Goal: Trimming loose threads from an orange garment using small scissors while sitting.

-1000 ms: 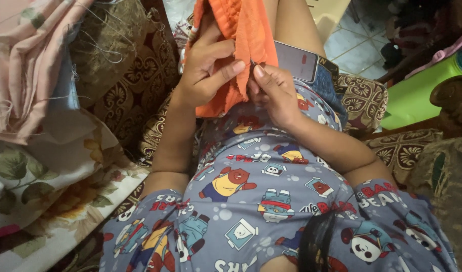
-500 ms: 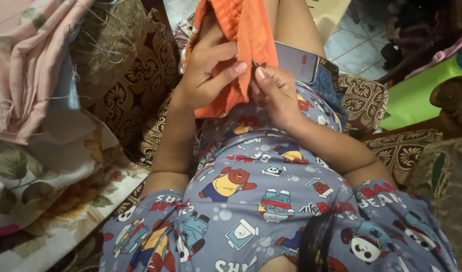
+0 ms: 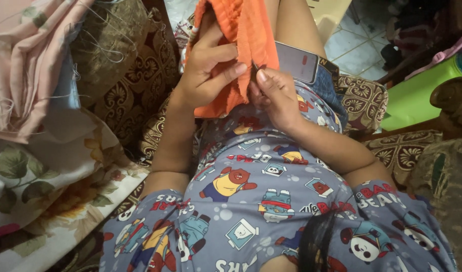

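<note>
Two hands at work, the left hand (image 3: 205, 75) and the right hand (image 3: 273, 93); one orange cloth (image 3: 246, 35) between them; one phone (image 3: 297, 61) on the lap; one green plastic thing (image 3: 417, 95); two floral fabrics (image 3: 34, 166) heaped alongside.

The orange cloth (image 3: 241, 45) at upper centre looks matt, ribbed and frayed at its edge. Beside it, the phone (image 3: 296, 61) has a smooth, glossy screen. The brown sofa (image 3: 140, 95) fabric is woven and patterned.

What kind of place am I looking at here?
Probably a home living room: a patterned upholstered sofa, floral bedding piled beside it, a tiled floor. Both hands, left hand and right hand, work on an orange cloth.
</note>
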